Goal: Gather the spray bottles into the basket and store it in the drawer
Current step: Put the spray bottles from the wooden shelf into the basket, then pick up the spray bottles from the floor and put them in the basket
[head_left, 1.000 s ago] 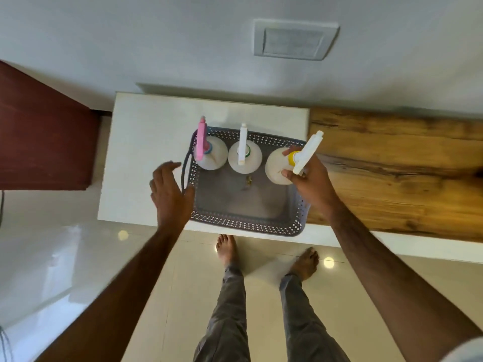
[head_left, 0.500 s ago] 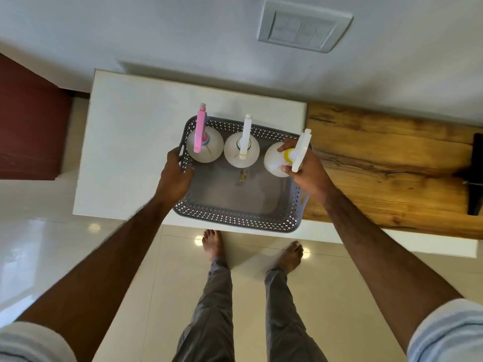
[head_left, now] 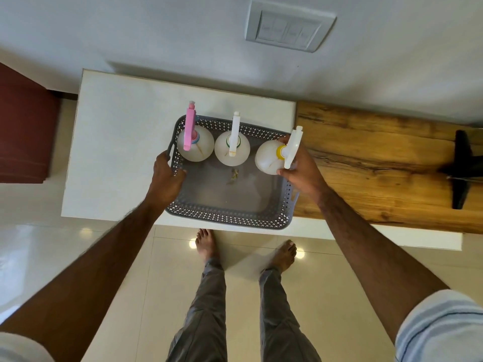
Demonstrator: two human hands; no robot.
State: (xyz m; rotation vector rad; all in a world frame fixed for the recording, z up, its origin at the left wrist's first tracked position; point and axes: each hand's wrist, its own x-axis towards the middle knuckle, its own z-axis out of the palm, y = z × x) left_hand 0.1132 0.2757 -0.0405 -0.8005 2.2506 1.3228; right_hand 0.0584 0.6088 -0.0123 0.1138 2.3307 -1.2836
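Note:
A grey perforated basket sits on the white countertop, its front edge at the counter's edge. Three white spray bottles stand along its far side: one with a pink trigger at the left, one with a white trigger in the middle, one with a yellow collar at the right. My left hand grips the basket's left rim. My right hand holds the yellow-collared bottle by its neck and trigger, inside the basket's right end.
A wooden countertop adjoins the white one on the right, with a black object lying on it. A dark red cabinet stands at the left. A switch plate is on the wall. My bare feet stand on a tiled floor.
My left hand moved from beside the basket onto its left rim and closed on it. My right hand kept hold of the yellow-collared bottle and set it further into the basket.

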